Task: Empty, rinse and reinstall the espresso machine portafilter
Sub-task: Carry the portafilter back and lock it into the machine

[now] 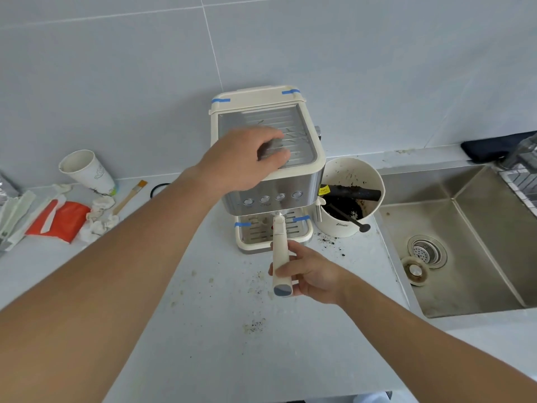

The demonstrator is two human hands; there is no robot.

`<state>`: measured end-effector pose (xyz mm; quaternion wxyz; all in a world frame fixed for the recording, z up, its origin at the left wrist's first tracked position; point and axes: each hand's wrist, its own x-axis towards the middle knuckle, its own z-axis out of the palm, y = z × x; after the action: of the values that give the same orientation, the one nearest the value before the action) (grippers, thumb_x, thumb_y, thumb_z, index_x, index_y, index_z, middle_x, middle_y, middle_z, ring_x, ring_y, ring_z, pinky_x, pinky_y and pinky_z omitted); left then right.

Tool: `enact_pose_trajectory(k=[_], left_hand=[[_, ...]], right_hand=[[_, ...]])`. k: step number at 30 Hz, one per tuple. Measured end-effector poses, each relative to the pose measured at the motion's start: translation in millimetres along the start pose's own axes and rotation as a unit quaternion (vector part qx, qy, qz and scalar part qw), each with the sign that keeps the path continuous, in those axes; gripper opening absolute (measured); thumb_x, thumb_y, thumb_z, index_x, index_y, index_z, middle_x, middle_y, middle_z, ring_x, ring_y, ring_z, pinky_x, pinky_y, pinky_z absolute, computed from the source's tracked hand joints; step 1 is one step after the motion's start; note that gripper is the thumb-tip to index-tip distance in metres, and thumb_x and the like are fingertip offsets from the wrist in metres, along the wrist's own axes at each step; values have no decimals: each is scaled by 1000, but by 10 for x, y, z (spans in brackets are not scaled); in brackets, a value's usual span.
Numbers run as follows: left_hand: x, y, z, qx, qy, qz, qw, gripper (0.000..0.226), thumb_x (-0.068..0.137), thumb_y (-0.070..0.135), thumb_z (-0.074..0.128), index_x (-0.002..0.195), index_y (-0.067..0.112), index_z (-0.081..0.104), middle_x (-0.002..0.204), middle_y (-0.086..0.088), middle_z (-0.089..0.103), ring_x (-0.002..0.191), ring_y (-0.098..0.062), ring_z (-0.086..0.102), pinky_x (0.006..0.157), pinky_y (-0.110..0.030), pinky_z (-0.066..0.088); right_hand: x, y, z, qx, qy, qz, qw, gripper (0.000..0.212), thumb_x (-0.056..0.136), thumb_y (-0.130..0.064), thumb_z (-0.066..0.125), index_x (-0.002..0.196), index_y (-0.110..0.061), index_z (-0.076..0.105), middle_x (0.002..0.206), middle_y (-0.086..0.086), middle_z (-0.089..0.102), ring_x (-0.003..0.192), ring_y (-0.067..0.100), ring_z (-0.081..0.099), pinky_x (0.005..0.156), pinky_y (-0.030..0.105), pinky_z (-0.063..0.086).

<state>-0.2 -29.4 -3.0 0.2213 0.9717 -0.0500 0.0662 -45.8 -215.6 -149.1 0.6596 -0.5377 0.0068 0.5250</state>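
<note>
A cream and steel espresso machine [290, 184] stands on the counter against the tiled wall. The portafilter [280, 254] sits under the machine's front, its cream handle pointing toward me; its basket end is hidden beneath the brew head. My right hand [311, 271] is wrapped around that handle from the right side. My left hand [247, 158] rests palm down on the ribbed metal top of the machine, fingers spread and holding nothing.
A cream knock box [350, 225] with dark coffee grounds stands right of the machine. A steel sink [465, 242] with a drain strainer lies further right. A paper cup [87, 170], a brush, crumpled tissues and a red packet [59, 218] lie at left. Coffee grounds speckle the counter [218, 315].
</note>
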Motion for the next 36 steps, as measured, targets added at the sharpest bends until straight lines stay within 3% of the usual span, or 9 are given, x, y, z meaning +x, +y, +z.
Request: enact_pose_trajectory(k=[6,12,21,28,33,36], left_hand=[[33,-97,111,32,19,38,999,50,85,57,50,122,26,62,125,7,60,112,-16,56,97,-38,45],[40,-108,120,12,34,28,999,44,85,54,56,122,31,62,127,14,56,108,-8,54,87,-25,38],[69,-136,142,-5,40,7,999,43,84,54,59,122,34,62,130,18,55,111,-5,53,86,-22,35],[69,-132,143,3,43,7,999,44,84,54,58,122,33,63,131,15,56,115,-7,53,89,-24,36],[76,-136,145,2,42,2,999,44,84,56,57,122,34,63,131,17,55,113,-7,53,89,-24,38],[82,-138,148,5,43,0,999,44,84,55,58,122,35,63,132,17,55,115,-6,53,88,-23,35]], right_hand=[[140,-129,-64,5,1,-14,1000,69,70,2,69,133,-22,50,94,10,64,81,23,63,67,37,57],[268,-140,-6,21,-6,-28,999,56,79,9,66,122,-26,57,99,11,62,88,25,62,72,40,57],[449,51,202,39,0,-73,997,44,84,9,65,114,-22,57,99,6,61,92,23,61,72,37,55],[521,137,278,75,11,-85,993,59,69,-1,73,122,-19,56,101,8,61,92,23,62,72,38,56],[576,81,278,67,16,-86,994,64,71,1,74,129,-17,52,109,11,60,99,27,62,72,39,57],[652,16,364,85,20,-99,991,54,78,4,75,123,-16,54,105,8,61,96,26,64,74,41,59]])
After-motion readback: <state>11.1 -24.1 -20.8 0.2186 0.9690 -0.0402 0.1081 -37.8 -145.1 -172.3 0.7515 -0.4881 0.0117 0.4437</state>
